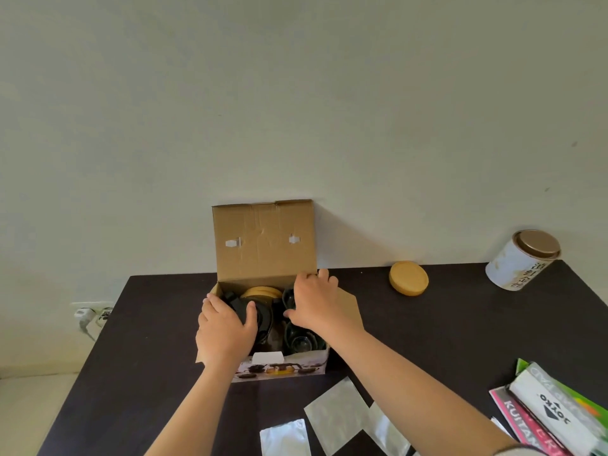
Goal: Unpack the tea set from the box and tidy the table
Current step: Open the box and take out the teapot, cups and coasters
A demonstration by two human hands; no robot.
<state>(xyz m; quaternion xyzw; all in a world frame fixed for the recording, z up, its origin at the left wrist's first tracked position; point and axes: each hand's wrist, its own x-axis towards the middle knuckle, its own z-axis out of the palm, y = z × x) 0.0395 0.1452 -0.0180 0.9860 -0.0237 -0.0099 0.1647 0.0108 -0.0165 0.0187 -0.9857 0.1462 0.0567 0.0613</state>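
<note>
the left hand is inside the left part of the open cardboard box, its fingers and thumb curled round a black teapot that sits in the box; the right hand reaches over the right side of the box, fingers spread and relaxed, fingertips at the far right corner by the base of the raised lid flap, thumb near the dark pieces inside; whether it actually grips anything cannot be told; the box holds more of the tea set: round tan coasters at the back, black cups stacked on the right, one more dark cup partly hidden under the right hand; the lid flap stands upright against the pale wall, and a side flap juts out to the right under the right forearm; the printed front of the box faces the person; the box rests on a dark table pushed to the wall; near the front edge lie silvery foil packets, just beside each other; to the far right, a stack of packages with printed labels; at the back right, a tan round lid lies flat, well apart from a white tin with a bronze top in the corner; a wall socket with plugs shows left of the table.
</note>
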